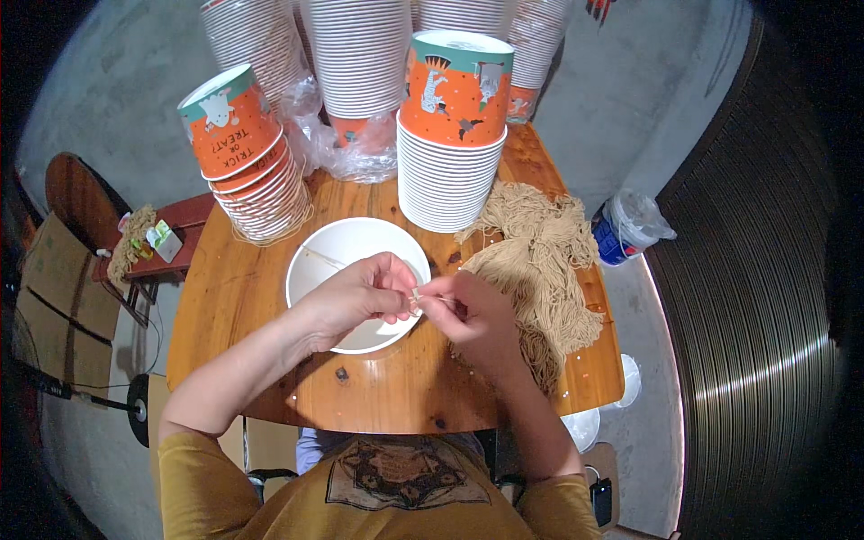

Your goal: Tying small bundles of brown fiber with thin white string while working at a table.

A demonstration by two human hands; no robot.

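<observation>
String: a short tan piece, being pinched taut between both hands over the near rim of the white paper bowl. Left hand and right hand are closing fingertips on it, seemingly knotting or threading; finer finger control is needed. String bundle is lying right of the hands. Orange-and-teal cup stacks are standing beyond them on the wooden surface.

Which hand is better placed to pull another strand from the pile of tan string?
Probably the right hand: it lies beside the pile of tan string at the table's right. The left hand hovers over the white bucket, farther away. Both pinch one strand.
</observation>
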